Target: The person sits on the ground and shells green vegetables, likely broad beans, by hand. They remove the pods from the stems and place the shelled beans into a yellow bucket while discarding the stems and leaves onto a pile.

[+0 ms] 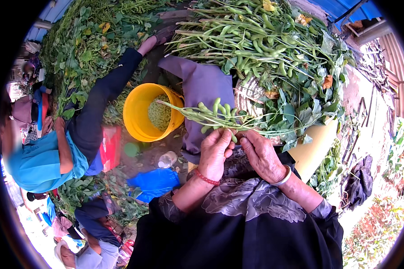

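Observation:
Both my hands meet above my lap. My left hand (216,151) pinches a green soybean pod (234,138) between thumb and fingers. Close beside it, my right hand (262,156) has its thumb and fingers drawn together at the pod's end; what lies between them is too small to tell. A cut soybean stalk (202,116) with several plump pods (224,109) stretches just beyond my fingers, over purple-grey cloth (207,84). To the left of the cloth, a yellow bucket (131,112) holds shelled green beans (160,112) at its bottom.
A heap of soybean stalks (256,37) rises in front, with leafy plants (97,40) at far left. A blue plastic bag (156,181), a clear plastic cup (167,159) and a red box (110,146) lie left. A person in a turquoise shirt (43,161) sits there; others are behind.

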A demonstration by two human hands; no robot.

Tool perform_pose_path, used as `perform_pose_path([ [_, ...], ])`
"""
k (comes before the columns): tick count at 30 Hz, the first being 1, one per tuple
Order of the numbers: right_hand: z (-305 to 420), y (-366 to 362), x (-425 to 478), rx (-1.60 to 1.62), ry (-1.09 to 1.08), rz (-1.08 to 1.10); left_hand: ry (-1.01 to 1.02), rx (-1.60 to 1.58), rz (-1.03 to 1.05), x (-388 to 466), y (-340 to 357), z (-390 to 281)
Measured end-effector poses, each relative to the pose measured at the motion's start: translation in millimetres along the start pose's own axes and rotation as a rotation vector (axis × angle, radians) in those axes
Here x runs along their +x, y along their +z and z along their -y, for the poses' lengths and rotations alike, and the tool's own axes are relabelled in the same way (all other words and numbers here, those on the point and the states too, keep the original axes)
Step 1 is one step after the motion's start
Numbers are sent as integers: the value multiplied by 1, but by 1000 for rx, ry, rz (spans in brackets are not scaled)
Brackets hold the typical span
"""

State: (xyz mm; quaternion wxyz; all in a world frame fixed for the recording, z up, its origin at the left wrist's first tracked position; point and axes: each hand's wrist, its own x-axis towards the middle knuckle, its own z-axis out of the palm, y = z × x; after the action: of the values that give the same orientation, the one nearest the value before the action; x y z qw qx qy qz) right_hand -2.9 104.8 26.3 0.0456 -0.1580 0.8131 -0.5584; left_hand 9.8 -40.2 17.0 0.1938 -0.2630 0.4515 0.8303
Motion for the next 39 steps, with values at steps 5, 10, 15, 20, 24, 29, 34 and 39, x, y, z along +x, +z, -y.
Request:
perform_pose_path([
  [5,10,-12,-5,68,243,150,36,132,-65,0,5,1],
  [10,-5,-13,-5,372,454,291,53,193,7,5,1,1],
  [15,0,-6,-4,476,519,218,-38,231,126,4,-7,-8],
  [20,-4,-4,-5,477,555,291,146,540,160,1,-14,-2],
  [24,-8,-4,-6,656,704,262,-10,337,204,1,-28,-6],
  [29,-26,1,-2,417,552,-24,-112,110,139,-3,-24,-5],
  [34,-42,-7,23,683,850,-77,-194,37,199,3,-39,-3],
  [39,-65,-7,43,768,961,108,-240,81,184,0,-32,-10],
])
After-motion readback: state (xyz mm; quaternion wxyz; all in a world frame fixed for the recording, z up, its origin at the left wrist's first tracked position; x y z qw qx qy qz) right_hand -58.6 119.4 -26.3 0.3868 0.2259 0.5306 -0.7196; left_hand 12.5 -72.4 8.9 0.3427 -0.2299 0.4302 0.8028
